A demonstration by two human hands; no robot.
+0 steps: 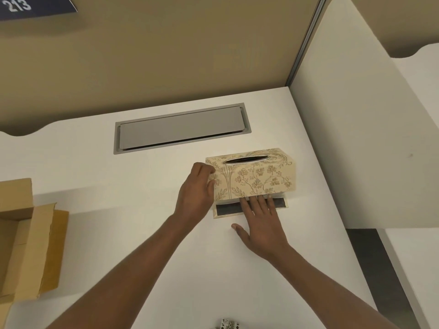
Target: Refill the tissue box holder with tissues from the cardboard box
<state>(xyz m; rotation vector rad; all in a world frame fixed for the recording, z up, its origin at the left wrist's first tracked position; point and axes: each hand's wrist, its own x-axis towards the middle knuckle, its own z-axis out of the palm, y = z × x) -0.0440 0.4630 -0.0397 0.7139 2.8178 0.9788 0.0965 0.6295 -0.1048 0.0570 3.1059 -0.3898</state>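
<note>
The tissue box holder [254, 176] is a cream box with a floral print and an oval slot on top, standing on the white desk [142, 233] right of centre. Its front edge is raised off a flat base panel [226, 211] with a dark inner face. My left hand [196, 194] grips the holder's left end. My right hand [260, 224] lies flat with fingers spread, its fingertips under the holder's raised front edge and over the base panel. The cardboard box [21, 245] stands open at the desk's left edge; its inside is mostly out of view.
A grey cable hatch [181, 128] is set into the desk behind the holder. Partition walls [356, 138] close off the back and right side. A small patterned object [229, 324] shows at the bottom edge.
</note>
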